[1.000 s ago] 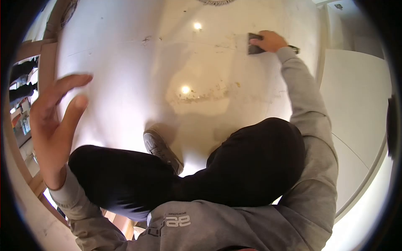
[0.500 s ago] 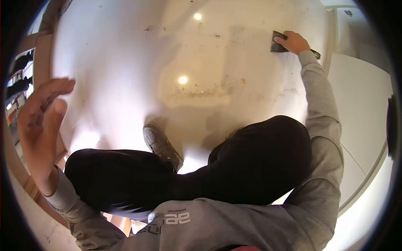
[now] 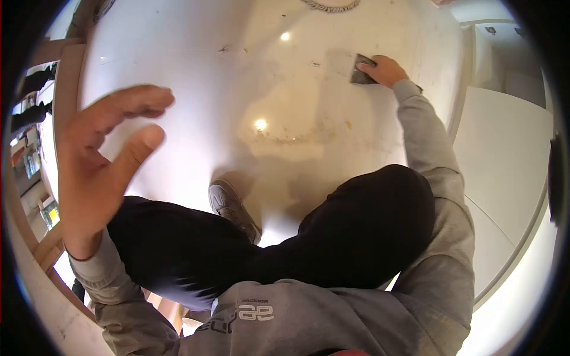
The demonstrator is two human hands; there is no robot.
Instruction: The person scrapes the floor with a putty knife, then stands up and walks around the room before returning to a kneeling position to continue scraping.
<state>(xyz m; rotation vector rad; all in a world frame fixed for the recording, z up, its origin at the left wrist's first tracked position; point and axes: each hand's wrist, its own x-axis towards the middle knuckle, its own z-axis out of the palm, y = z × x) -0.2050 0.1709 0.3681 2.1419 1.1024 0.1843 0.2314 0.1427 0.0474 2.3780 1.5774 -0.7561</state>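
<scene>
My right hand (image 3: 389, 72) is closed around a scraper (image 3: 361, 72) with a wide, dark blade. The blade lies against the pale, glossy floor (image 3: 196, 77), and most of the handle is hidden in my grip. Dark marks and brownish specks (image 3: 291, 137) dot the floor nearer to my feet. Raised at the left, my left hand (image 3: 107, 154) is empty, its fingers curved and the thumb held apart from them.
My shoe (image 3: 234, 204) rests on the floor between my bent knees. White cabinet panels (image 3: 504, 160) stand along the right. At the left are a wooden frame (image 3: 70, 83) and shelves of items. A grey fringed edge (image 3: 331, 7) shows at the top.
My right hand has moved left with the scraper. My left hand has swung right and opened wider. The fringed edge has come into view at the top.
</scene>
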